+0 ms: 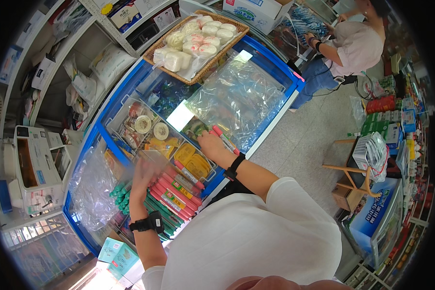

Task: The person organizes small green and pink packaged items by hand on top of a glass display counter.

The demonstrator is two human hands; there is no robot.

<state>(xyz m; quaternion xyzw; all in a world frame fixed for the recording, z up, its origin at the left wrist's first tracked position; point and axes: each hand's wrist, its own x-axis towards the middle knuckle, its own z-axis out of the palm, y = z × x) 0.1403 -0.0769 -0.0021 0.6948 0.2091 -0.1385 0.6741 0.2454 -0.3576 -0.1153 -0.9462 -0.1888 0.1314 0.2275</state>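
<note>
My left hand (145, 174) is above the left part of a blue-framed chest freezer (110, 145), beside a pile of pink-wrapped sticks (174, 195); something clear and blurred lies at its fingers, and its grip is unclear. Teal-wrapped sticks (121, 197) lie under and beside that forearm. My right hand (212, 146) reaches to the freezer's glass top, its fingers by two pink-wrapped sticks (226, 141); whether it grips them I cannot tell. Another pink-wrapped stick (188, 174) lies across yellow packs (192, 159). A large clear plastic bag (243, 98) spreads over the glass to the right.
A wicker tray (199, 78) of bagged white buns stands at the freezer's far edge. Another clear bag (92, 188) lies at the left. Beyond the freezer's right end a person (359, 47) handles blue-striped packs (306, 23). A wooden chair (348, 168) holds a white basket.
</note>
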